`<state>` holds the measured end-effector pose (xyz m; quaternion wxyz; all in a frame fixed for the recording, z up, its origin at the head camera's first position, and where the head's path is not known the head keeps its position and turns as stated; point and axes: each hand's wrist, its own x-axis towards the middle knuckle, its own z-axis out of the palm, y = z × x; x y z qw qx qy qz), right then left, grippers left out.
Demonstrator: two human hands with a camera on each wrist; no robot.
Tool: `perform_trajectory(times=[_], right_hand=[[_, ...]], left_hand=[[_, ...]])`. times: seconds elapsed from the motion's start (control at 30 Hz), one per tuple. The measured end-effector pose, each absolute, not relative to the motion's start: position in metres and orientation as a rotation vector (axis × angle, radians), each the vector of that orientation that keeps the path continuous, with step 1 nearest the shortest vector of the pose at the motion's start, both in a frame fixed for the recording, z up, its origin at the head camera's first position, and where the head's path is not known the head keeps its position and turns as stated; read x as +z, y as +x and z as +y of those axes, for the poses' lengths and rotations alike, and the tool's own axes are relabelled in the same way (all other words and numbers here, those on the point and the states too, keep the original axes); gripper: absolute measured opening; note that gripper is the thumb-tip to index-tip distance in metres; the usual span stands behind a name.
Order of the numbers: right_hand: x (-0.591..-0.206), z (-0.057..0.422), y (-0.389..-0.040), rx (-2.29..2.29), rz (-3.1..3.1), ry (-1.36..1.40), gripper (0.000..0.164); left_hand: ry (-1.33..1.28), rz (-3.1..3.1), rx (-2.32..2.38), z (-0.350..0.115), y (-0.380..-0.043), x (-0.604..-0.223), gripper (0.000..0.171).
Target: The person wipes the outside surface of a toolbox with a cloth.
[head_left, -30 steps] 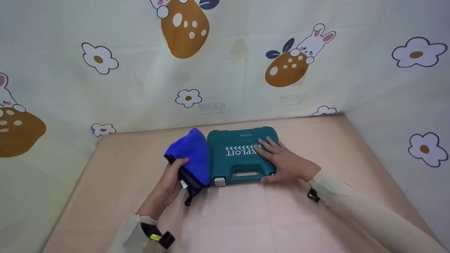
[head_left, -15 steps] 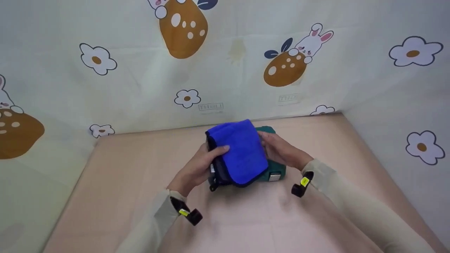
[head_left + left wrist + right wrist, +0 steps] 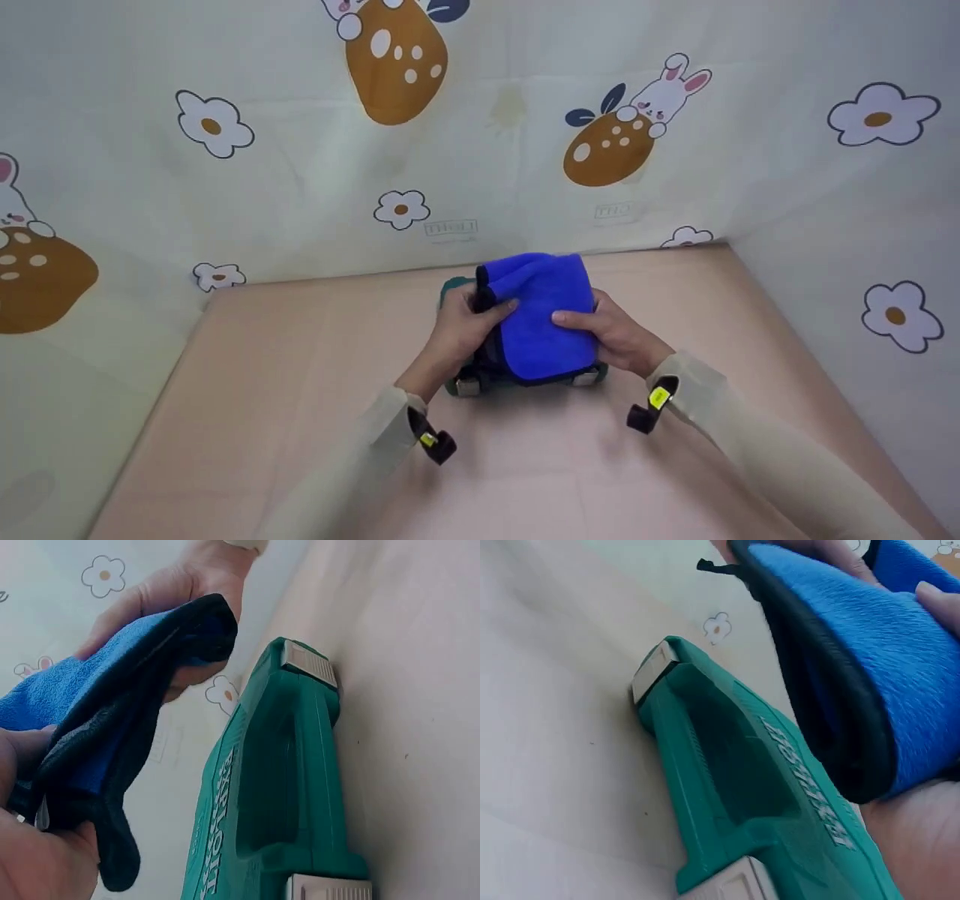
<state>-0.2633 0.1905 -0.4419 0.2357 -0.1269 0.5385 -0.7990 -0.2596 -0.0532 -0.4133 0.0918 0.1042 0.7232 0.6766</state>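
A folded blue towel with black edging is held up above a green tool case. My left hand pinches its left edge, thumb on top and fingers beneath. On the other side my right hand grips the towel, its thumb lying across the blue face. Both wrist views show a gap between the towel and the case, which lies flat with its handle side toward me. Most of the case's top is hidden by the towel in the head view.
The case has two silvery latches, the left latch and the right latch. It lies on a table with a pale pinkish cover. Behind and beside stands a patterned fabric wall.
My left hand has carried the towel right, from beside the case to over it. My right hand has left the case's top and now holds the towel's right side.
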Motion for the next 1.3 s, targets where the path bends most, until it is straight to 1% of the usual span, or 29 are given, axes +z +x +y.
perform_trajectory(times=[0.13,0.3,0.4,0.6,0.7,0.8,0.9,1.0,1.07,1.17,1.23,1.3], right_hand=[[-0.442,0.193,-0.262,-2.217,1.496,-0.346,0.074],[-0.448,0.191,-0.257,-2.151,1.504,-0.285,0.081],[-0.451,0.189,-0.256,-2.122,1.540,-0.251,0.082],[-0.448,0.195,-0.258,-2.192,1.627,-0.227,0.070],[-0.445,0.205,-0.260,-2.229,1.691,-0.173,0.072],[-0.444,0.217,-0.264,-2.273,1.781,-0.056,0.082],[-0.446,0.229,-0.267,-2.298,1.874,0.105,0.093],[-0.448,0.240,-0.268,-2.323,1.909,0.261,0.098],[-0.450,0.245,-0.268,-2.331,1.913,0.339,0.099],[-0.451,0.251,-0.268,-2.329,1.924,0.388,0.098],[-0.452,0.254,-0.268,-2.319,1.935,0.399,0.098],[-0.452,0.255,-0.268,-2.312,1.943,0.398,0.098]], left_hand=[[0.315,2.148,2.054,-0.056,-0.257,-0.416,0.048],[0.357,2.131,2.046,-0.051,-0.254,-0.420,0.049],[0.372,2.163,2.016,-0.049,-0.254,-0.423,0.048],[0.311,2.131,1.974,-0.056,-0.255,-0.426,0.052],[0.309,2.150,1.875,-0.061,-0.252,-0.430,0.049],[0.439,2.287,1.647,-0.063,-0.248,-0.435,0.043],[0.637,2.452,1.346,-0.059,-0.242,-0.438,0.036],[0.817,2.556,1.025,-0.050,-0.235,-0.439,0.031],[0.906,2.602,0.763,-0.042,-0.230,-0.440,0.033],[0.986,2.611,0.437,-0.030,-0.224,-0.445,0.043],[0.980,2.623,0.287,-0.024,-0.223,-0.448,0.049],[0.955,2.641,0.212,-0.019,-0.223,-0.452,0.050]])
